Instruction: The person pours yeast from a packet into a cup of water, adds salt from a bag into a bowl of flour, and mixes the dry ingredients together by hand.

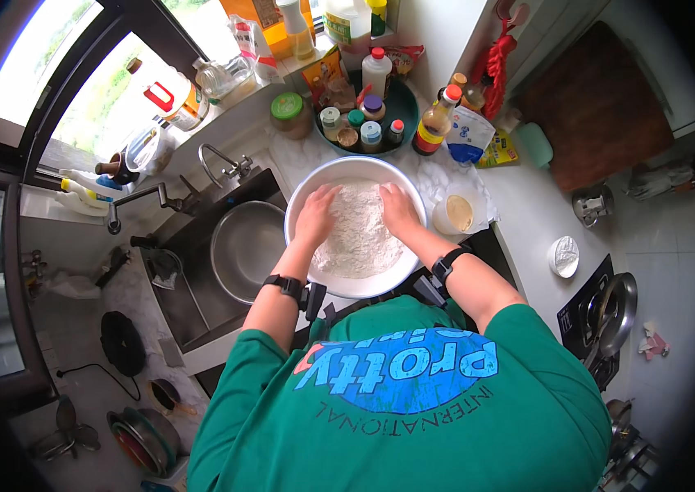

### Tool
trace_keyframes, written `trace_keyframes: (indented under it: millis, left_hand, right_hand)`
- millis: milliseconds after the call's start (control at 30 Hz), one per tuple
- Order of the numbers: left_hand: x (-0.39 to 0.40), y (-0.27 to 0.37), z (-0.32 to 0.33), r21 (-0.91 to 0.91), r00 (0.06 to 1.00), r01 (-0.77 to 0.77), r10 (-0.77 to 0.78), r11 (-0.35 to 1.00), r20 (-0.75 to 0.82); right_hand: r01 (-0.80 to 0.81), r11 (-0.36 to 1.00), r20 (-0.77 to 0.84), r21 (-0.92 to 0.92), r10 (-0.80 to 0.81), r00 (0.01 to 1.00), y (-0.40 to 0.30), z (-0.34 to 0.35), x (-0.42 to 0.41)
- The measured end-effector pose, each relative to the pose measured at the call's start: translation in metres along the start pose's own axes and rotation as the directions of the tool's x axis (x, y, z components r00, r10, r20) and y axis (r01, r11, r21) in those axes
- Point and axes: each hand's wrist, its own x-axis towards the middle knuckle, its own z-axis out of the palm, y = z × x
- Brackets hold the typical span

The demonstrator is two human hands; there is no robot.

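A white enamel-look basin point(357, 288) with a blue rim sits at the counter's front edge before me. Inside it lies a heap of crumbly, pale flour point(357, 237). My left hand point(317, 215) reaches in at the left, its fingertips in the flour's far left side. Opposite it, my right hand point(398, 209) touches the flour at the far right, fingers bent downward and partly hidden. Whether either hand grips a clump cannot be seen. Just right of the basin stands a pale cup point(440, 220) with tan, frothy contents, on a crumpled plastic sheet point(484, 190).
Left of the basin, a steel bowl point(248, 249) stands in the sink point(194, 329) under a faucet point(212, 166). Behind is a dark green tray point(408, 114) of jars, with a sauce bottle point(433, 123) beside it. A small white bowl point(564, 257) and a stove point(581, 307) lie right.
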Motion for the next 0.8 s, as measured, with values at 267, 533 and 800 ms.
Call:
trace_keyframes:
  millis: [267,533,800]
  left_hand:
    - [0.022,-0.02,0.045,0.105,0.983,0.087,-0.102,0.991,0.151]
    - [0.001,-0.029,0.029,0.014,0.94,0.153,-0.15,0.988,0.307]
    - [-0.015,-0.008,0.006,-0.809,0.788,0.551,-0.448,0.207,0.422]
  right_hand:
    - [-0.286,0.957,0.232,0.045,0.268,0.935,0.018,0.036,0.002]
    - [-0.141,0.987,0.418,0.076,0.097,0.903,0.006,0.024,-0.002]
    - [-0.33,0.895,0.389,0.299,0.201,0.899,0.016,0.021,-0.005]
